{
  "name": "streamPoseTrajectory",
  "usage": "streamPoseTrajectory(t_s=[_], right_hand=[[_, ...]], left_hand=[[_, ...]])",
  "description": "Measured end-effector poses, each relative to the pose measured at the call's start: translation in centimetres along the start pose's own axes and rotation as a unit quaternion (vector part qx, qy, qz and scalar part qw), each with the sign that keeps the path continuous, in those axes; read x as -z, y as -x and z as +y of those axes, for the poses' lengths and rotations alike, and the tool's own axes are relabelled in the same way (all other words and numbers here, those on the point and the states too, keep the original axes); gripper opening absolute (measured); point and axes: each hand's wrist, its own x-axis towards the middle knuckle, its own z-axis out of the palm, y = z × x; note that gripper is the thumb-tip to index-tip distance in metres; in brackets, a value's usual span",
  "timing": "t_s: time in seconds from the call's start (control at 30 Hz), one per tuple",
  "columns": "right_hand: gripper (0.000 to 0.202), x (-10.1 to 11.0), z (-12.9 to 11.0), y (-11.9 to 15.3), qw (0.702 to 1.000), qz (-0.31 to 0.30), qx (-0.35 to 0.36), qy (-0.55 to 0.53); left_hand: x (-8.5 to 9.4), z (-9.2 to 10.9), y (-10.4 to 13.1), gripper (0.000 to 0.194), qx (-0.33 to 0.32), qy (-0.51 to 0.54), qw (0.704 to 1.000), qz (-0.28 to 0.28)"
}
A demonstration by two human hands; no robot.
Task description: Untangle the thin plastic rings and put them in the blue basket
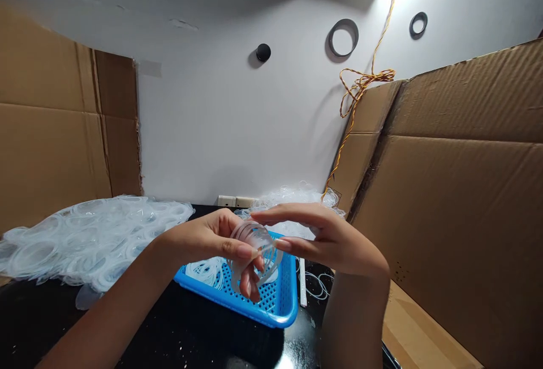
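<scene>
Several translucent rings are bunched together above a blue perforated basket. My left hand is closed on them, its thumb across the front and some fingers passing through or behind the loops. From the right, my right hand touches the same rings with thumb and index finger, pinching at their edge; its other fingers are mostly hidden. Inside the basket, at its left, lie thin whitish rings, partly covered by my left hand.
A wide heap of clear rings covers the left of the black table. More rings lie behind my hands. Cardboard panels stand on both sides. An orange twisted cord hangs at the right. A white strip lies beside the basket.
</scene>
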Motion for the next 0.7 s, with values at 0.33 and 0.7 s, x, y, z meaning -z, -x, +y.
streamPoseTrajectory(t_s=[0.33, 0.7], right_hand=[[0.02, -0.2, 0.1, 0.1, 1.0, 0.005, 0.019, 0.005], [0.048, -1.6, 2.6, -2.3, 0.937, -0.112, -0.048, -0.327]], left_hand=[[-0.1, -0.2, -0.1, 0.022, 0.014, -0.003, 0.999, -0.036], [-0.1, 0.4, 0.4, 0.026, 0.07, -0.008, 0.99, -0.121]])
